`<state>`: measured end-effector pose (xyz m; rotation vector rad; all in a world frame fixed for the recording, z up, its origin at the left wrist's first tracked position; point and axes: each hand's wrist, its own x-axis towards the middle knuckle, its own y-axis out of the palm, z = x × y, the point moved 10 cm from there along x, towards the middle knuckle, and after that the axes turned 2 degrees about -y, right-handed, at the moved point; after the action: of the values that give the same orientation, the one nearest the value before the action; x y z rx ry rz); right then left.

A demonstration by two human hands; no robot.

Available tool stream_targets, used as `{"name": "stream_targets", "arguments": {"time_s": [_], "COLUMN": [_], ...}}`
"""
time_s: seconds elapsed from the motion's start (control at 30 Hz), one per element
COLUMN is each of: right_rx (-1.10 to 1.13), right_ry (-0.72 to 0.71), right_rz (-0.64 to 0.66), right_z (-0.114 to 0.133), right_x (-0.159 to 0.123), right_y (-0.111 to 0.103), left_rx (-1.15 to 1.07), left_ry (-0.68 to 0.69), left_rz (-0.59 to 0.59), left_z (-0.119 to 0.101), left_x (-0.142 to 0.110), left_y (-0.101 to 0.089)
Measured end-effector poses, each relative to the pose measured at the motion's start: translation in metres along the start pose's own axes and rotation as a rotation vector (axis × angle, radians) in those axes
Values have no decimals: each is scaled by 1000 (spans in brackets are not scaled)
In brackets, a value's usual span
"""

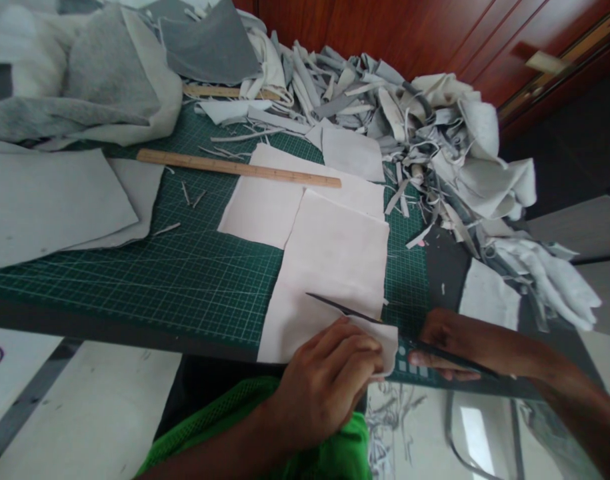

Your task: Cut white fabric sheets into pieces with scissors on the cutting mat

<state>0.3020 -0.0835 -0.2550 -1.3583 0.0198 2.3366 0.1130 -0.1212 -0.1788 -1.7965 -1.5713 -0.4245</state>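
Note:
My left hand (325, 381) pinches the near corner of a pale pink fabric sheet (329, 267), which lies on a green cutting mat (149, 287) and hangs a little past the mat's front edge. My right hand (449, 343) grips long black scissors (379, 327), whose open blades reach left across the fabric's near corner. One blade lies above the cloth and the other is hidden beneath it. The scissor handles are mostly hidden inside my right hand.
A second pink sheet (295, 193) and a wooden ruler (239, 168) lie beyond. Grey felt sheets (49, 207) cover the mat's left side. A large heap of grey and white fabric scraps (409, 127) rises at the back right, against a reddish-brown wooden cabinet (415, 27).

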Motion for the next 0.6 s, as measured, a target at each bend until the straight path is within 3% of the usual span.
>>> {"name": "stream_targets", "arguments": {"time_s": [0.23,0.6], "right_rx": [4,-109], "right_ry": [11,-97], "right_rz": [67,124], "right_z": [0,34], "right_x": [5,1], "right_y": [-8,-3], "left_rx": [10,-79], "left_ry": [11,27], "left_rz": [-4,-15], "left_z": [-1,-6], "left_x": [0,1], "left_y": [-1,-1]}}
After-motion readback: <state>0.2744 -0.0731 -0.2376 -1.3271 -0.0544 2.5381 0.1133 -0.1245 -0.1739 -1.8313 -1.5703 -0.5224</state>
